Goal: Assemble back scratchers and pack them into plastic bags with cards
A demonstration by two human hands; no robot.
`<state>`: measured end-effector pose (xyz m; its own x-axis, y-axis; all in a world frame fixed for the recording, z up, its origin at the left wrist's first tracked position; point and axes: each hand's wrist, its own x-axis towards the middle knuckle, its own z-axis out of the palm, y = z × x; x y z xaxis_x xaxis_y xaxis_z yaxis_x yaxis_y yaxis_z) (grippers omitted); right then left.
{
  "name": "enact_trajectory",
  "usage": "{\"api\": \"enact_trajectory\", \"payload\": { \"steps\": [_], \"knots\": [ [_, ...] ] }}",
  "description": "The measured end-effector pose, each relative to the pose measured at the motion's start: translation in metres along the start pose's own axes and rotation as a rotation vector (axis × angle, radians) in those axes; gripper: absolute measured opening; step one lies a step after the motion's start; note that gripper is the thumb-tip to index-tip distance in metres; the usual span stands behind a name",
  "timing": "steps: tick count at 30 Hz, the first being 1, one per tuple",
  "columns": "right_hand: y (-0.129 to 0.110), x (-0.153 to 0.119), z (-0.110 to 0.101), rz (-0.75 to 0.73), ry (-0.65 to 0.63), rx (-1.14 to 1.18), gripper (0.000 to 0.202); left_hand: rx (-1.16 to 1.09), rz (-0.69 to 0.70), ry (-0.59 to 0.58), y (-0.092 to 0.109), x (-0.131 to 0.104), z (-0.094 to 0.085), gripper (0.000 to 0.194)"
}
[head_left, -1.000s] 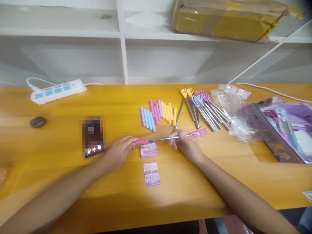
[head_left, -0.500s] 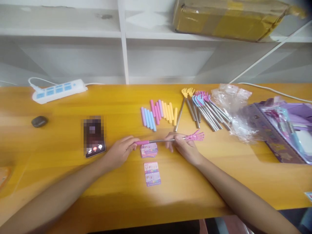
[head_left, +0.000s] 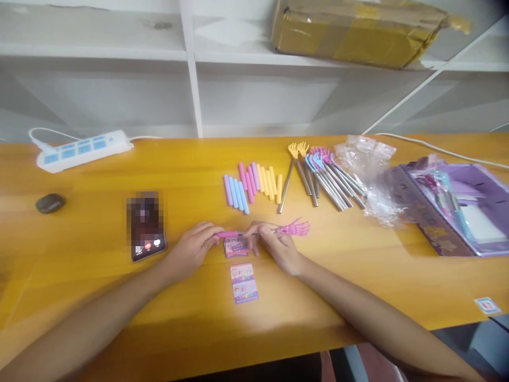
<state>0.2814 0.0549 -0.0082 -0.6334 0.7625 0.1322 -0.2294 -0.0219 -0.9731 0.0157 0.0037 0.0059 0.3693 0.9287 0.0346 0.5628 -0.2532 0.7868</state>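
Note:
Between my two hands lies a pink back scratcher (head_left: 293, 228), held level above the table. My left hand (head_left: 194, 246) is closed round the end of its pink handle sleeve (head_left: 227, 234). My right hand (head_left: 276, 246) pinches the metal rod just behind the hand-shaped pink head. Under the rod sits a small stack of printed cards (head_left: 235, 248), partly covered by my right fingers. A single card (head_left: 244, 284) lies nearer to me. Farther back are loose pink, purple, blue and yellow handle sleeves (head_left: 258, 183) and a pile of back scratchers (head_left: 328, 180) with bare metal rods.
On the right, clear plastic wrap (head_left: 371, 175) lies beside a purple display box (head_left: 441, 223) holding packaged items. To the left are a phone (head_left: 149, 249), a dark rounded object (head_left: 50, 202) and a white power strip (head_left: 85, 151). A taped carton (head_left: 350, 32) rests on the shelf.
My right hand has moved left towards my left hand, and the back scratcher's rod now shows shorter between head and handle. The whole view has shifted slightly.

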Motion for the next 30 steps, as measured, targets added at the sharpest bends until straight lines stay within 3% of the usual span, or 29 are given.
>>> {"api": "enact_trajectory", "payload": {
  "steps": [20, 24, 27, 30],
  "knots": [
    [-0.003, 0.005, 0.007, 0.027, -0.023, -0.067, 0.043, -0.062, 0.002, 0.013, 0.003, 0.003, 0.007, 0.033],
    [0.0, -0.003, 0.006, -0.027, -0.027, -0.126, 0.043, -0.061, 0.0, -0.023, 0.008, -0.001, 0.01, 0.033],
    [0.005, -0.012, 0.002, -0.115, 0.039, -0.131, 0.042, -0.079, -0.003, -0.068, 0.011, -0.004, 0.01, 0.032],
    [0.007, -0.015, -0.008, -0.211, 0.23, -0.069, 0.047, -0.089, -0.045, -0.055, 0.012, -0.005, 0.008, 0.033]
  ]
}}
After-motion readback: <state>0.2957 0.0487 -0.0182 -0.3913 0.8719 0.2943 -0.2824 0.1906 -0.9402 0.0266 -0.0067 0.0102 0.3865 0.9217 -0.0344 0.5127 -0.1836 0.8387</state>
